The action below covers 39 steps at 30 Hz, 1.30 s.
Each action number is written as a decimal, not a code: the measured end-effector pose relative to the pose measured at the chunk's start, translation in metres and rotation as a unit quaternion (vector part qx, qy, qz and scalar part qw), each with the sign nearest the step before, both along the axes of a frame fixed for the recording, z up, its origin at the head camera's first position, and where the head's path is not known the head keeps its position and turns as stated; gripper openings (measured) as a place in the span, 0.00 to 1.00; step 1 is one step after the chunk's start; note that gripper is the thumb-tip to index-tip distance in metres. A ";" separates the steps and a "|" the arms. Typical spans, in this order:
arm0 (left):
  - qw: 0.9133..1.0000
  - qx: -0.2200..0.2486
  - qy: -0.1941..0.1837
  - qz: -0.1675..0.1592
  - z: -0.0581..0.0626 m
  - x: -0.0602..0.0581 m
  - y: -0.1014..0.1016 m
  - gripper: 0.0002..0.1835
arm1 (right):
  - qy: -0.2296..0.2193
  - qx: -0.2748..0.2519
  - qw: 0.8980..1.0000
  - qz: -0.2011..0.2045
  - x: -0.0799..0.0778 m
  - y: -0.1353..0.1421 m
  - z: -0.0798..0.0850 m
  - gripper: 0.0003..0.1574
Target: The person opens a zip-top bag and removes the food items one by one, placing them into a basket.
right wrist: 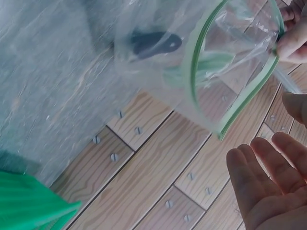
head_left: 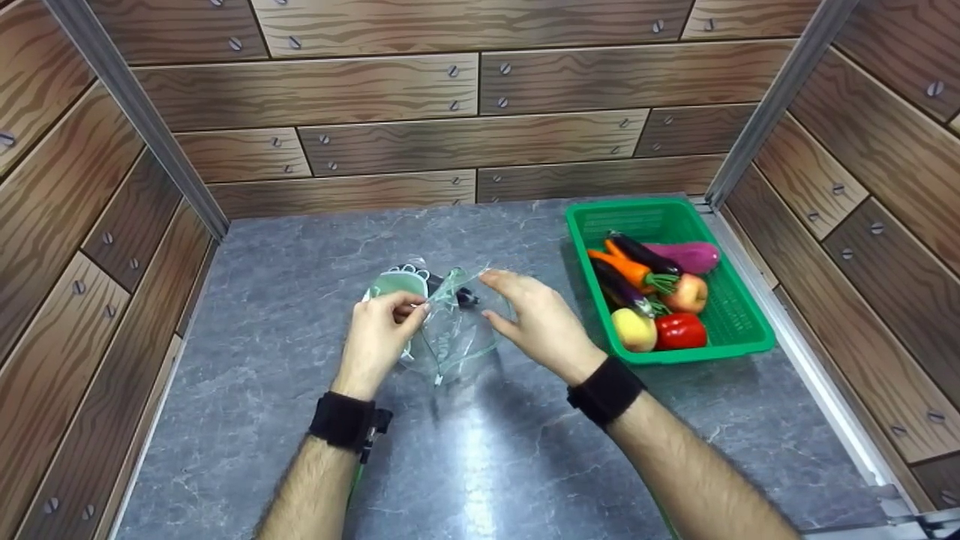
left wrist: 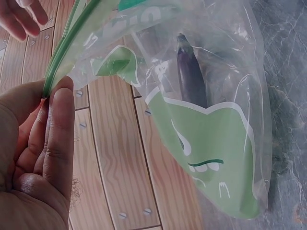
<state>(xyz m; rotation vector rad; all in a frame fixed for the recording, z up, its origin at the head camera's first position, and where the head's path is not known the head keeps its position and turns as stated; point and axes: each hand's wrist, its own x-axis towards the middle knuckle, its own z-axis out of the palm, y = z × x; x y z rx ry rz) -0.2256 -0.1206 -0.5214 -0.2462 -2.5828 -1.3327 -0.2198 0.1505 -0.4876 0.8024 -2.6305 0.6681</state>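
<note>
A clear zip bag (head_left: 461, 341) with a green print stands with its mouth spread apart above the tabletop. My left hand (head_left: 381, 330) pinches its green zip edge (left wrist: 60, 57) between thumb and fingers. Inside the bag lies a dark purple eggplant (left wrist: 190, 72), its lower part hidden by the print. To the right of the bag's mouth is my right hand (head_left: 541, 319), fingers extended and thumb apart. In the right wrist view that hand's fingers (right wrist: 261, 167) hold nothing and appear separate from the green zip rim (right wrist: 195, 67).
A green plastic basket (head_left: 750, 330) stands at the right, holding carrots (head_left: 626, 266), eggplants (head_left: 645, 251), a purple vegetable (head_left: 694, 257), an apple (head_left: 687, 294), a yellow fruit (head_left: 634, 330) and a red pepper (head_left: 681, 331). Wood-patterned walls (head_left: 390, 86) enclose the grey tabletop (head_left: 247, 360).
</note>
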 end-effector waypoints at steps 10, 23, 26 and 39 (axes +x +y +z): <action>1.000 -0.001 -0.001 -0.003 -0.001 0.000 0.000 0.08 | -0.033 0.012 0.999 0.015 0.000 -0.023 -0.012 0.32; 1.000 0.000 0.001 -0.005 -0.002 0.001 0.002 0.07 | -0.044 0.033 0.998 -0.015 -0.017 -0.042 -0.029 0.26; 1.000 0.001 0.000 -0.004 -0.001 0.002 0.002 0.07 | -0.053 0.045 0.997 -0.026 -0.021 -0.044 -0.033 0.26; 1.000 -0.011 -0.001 -0.006 -0.001 0.002 0.004 0.09 | -0.070 0.089 0.992 -0.059 -0.038 -0.052 -0.052 0.17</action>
